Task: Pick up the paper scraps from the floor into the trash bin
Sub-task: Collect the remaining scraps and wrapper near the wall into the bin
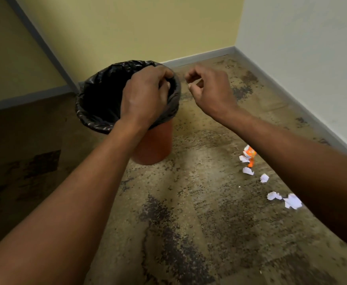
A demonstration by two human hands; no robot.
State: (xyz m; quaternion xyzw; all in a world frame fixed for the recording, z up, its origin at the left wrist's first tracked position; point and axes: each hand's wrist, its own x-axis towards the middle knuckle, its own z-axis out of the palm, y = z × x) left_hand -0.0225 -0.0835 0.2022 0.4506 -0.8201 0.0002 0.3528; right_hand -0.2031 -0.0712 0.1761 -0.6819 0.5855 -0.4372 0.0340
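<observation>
An orange trash bin lined with a black bag stands near the room's corner. My left hand is over the bin's right rim, its fingers curled round the edge of the bag. My right hand hovers just right of the bin above the floor, fingers loosely curled, nothing visible in it. Several white paper scraps lie on the floor at the right, under my right forearm. With them lies an orange and white scrap. A larger white scrap lies nearest to me.
The speckled, stained floor meets a yellow wall behind the bin and a white wall on the right, both with grey skirting. A grey strip runs slantwise up the wall at the left.
</observation>
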